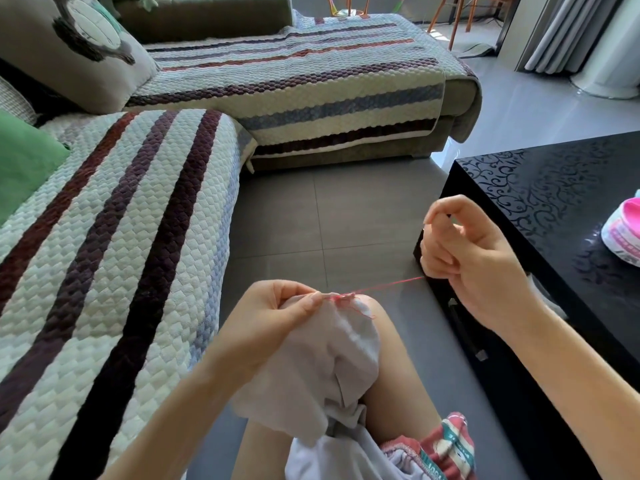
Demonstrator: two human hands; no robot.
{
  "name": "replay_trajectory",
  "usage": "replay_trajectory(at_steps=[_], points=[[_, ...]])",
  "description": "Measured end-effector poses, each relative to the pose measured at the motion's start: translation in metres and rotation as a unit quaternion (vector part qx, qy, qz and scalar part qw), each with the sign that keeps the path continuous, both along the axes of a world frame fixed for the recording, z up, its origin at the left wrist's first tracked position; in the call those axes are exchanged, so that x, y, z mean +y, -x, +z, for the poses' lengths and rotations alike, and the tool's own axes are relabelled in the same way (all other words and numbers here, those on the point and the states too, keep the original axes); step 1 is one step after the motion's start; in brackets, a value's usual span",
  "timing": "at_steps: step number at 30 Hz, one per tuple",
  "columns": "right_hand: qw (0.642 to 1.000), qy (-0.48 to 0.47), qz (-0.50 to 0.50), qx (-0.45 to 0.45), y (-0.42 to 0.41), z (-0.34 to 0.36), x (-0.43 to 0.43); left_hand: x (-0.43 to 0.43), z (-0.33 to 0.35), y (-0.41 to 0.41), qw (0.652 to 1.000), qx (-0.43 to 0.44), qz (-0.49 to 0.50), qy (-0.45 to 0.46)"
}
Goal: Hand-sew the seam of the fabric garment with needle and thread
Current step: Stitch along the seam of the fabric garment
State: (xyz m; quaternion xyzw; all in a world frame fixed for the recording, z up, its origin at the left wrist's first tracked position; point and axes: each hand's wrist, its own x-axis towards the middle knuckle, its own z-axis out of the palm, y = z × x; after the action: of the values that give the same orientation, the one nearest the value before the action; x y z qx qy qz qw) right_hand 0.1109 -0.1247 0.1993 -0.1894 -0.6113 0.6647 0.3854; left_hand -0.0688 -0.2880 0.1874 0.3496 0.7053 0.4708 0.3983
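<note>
Head view, person seated, knees fwd.

- **L hand** (277, 315): thumb + forefinger pinch the top edge of the white garment (325, 362), right at the stitched spot. Other fingers are curled in behind the cloth.
- **Garment:** bunched and draped over the knee (394, 358). The rest trails down to the lap at frame bottom.
- **Red thread** (388, 285): runs taut from the pinched edge up + right to the R hand. A short slack bit of the same thread lies on the cloth just below the pinch.
- **R hand** (474, 261): raised, well apart from the L hand, in front of the near corner of the black table (554, 188). Fingers are curled in and the thread meets the hand at the lower fingers, so it grips the thread. Thumb + forefinger tips meet at the top of the hand. Needle too small to make out; cannot tell where it is.
- **Surroundings:**
  - Striped quilted sofa cover (121, 237) to the left, w/ a green cushion (24, 161) on it.
  - Grey tiled floor (329, 220) between sofa + table.
  - Pink-white object (623, 233) on the table at the right edge, cut off by the frame.
</note>
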Motion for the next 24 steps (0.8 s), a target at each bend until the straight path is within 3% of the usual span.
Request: replay_trajectory(at_steps=[3, 4, 7, 9, 11, 15, 17, 24], points=[[0.969, -0.067, -0.151, -0.184, -0.017, -0.050, 0.060, -0.006, 0.004, 0.009, 1.000, -0.003, -0.009, 0.020], [0.939, -0.095, -0.205, -0.258, -0.029, -0.070, 0.082, -0.008, 0.005, 0.012, 1.000, 0.000, -0.006, 0.023], [0.793, -0.122, -0.340, -0.490, -0.076, -0.117, 0.126, -0.015, 0.006, 0.021, 1.000, 0.004, 0.012, 0.029], [0.739, -0.099, -0.371, -0.554, -0.089, -0.131, 0.129, -0.018, 0.007, 0.023, 0.999, 0.009, 0.013, 0.027], [0.755, -0.137, -0.356, -0.533, -0.071, -0.123, 0.115, -0.018, 0.008, 0.022, 0.999, 0.009, 0.013, 0.027], [0.868, -0.280, -0.206, -0.355, -0.011, -0.085, 0.037, -0.014, 0.010, 0.019, 1.000, 0.003, 0.007, 0.030], [0.893, -0.328, -0.125, -0.282, 0.010, -0.068, -0.008, -0.013, 0.012, 0.016, 1.000, 0.003, 0.004, 0.024], [0.850, -0.482, -0.123, -0.174, 0.045, -0.066, -0.052, -0.011, 0.016, 0.011, 1.000, 0.015, 0.003, 0.017]])
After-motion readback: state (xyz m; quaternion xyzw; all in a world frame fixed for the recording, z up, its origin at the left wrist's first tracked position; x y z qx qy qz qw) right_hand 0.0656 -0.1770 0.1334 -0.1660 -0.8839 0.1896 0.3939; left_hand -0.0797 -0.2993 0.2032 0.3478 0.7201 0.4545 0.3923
